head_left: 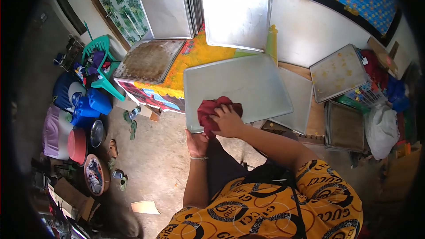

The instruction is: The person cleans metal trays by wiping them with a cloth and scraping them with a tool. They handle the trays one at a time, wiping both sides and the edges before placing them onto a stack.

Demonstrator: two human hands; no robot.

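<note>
A flat grey metal baking tray (pixel 239 79) lies tilted in front of me, its far side by the cloth-covered table. My left hand (pixel 197 144) grips the tray's near left corner, with some of its fingers hidden under the edge. Bunched on the tray near that corner is a dark red cloth (pixel 206 113). My right hand (pixel 228 121) presses on the cloth, fingers bent over it.
Shiny trays (pixel 237 9) stand upright on the table with a yellow cover (pixel 201 46). A brown-stained tray (pixel 148 59) lies at its left end. More trays (pixel 345 126) lean at right beside a white sack (pixel 381 130). Slippers, basins and a green chair (pixel 104 64) are at left.
</note>
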